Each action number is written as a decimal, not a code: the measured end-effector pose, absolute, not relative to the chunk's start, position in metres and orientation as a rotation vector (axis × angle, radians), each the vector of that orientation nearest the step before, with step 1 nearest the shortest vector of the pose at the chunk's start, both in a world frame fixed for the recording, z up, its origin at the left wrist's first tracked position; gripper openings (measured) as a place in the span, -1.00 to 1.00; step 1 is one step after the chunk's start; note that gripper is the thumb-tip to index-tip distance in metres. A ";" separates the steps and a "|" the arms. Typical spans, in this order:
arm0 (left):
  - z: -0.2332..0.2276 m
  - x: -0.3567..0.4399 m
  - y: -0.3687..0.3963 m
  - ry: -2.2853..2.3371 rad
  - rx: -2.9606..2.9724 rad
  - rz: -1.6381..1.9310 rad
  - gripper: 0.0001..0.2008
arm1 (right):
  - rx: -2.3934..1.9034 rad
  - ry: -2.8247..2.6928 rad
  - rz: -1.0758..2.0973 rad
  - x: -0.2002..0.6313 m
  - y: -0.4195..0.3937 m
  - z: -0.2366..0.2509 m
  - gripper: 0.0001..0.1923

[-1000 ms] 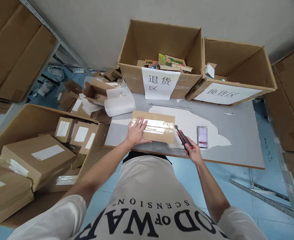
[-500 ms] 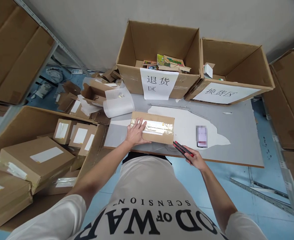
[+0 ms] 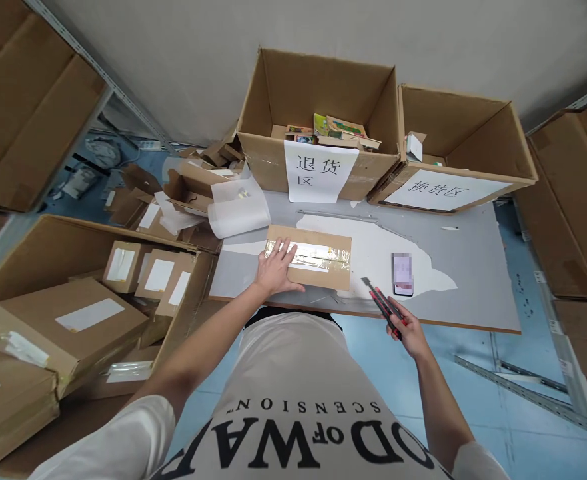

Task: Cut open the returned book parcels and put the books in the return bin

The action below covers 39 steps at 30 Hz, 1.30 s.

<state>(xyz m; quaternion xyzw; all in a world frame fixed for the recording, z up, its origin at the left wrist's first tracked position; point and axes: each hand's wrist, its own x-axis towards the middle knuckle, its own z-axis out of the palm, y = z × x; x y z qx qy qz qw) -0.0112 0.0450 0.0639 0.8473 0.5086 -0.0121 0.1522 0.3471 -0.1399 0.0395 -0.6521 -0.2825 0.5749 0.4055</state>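
A taped cardboard box (image 3: 340, 272) with a white label lies flat on the table. My left hand (image 3: 276, 265) rests on its left end, fingers spread over the top and the thumb at the near edge. In my right hand (image 3: 409, 330) is a red-and-black utility knife (image 3: 386, 307), its blade showing and pointing up and left. The blade is apart from the box, just to its right and near the table's front edge. A phone (image 3: 402, 275) with a blurred screen lies right of the knife.
Two large open cartons with paper signs stand at the back, the left carton (image 3: 258, 150) holding books and the right carton (image 3: 473, 143) a small white box. At left, a big carton (image 3: 193, 290) holds several parcels, beside crumpled packing paper (image 3: 240, 210).
My right hand has drawn the knife away from the box's near right corner, toward the right, and the blade is now visible. My left hand has stayed on the box.
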 end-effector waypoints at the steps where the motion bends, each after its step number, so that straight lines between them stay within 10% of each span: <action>1: 0.064 -0.012 0.045 1.443 2.425 -0.020 0.10 | -1.608 -0.656 1.392 0.345 -0.143 0.038 -0.46; 21: 0.029 -0.063 0.150 1.233 1.033 0.505 -0.48 | -1.390 -0.106 1.280 0.204 -0.087 0.045 -0.62; 39: 0.033 -0.057 0.040 1.315 0.505 0.944 -0.70 | -1.626 -0.589 1.291 0.281 0.094 0.085 -0.86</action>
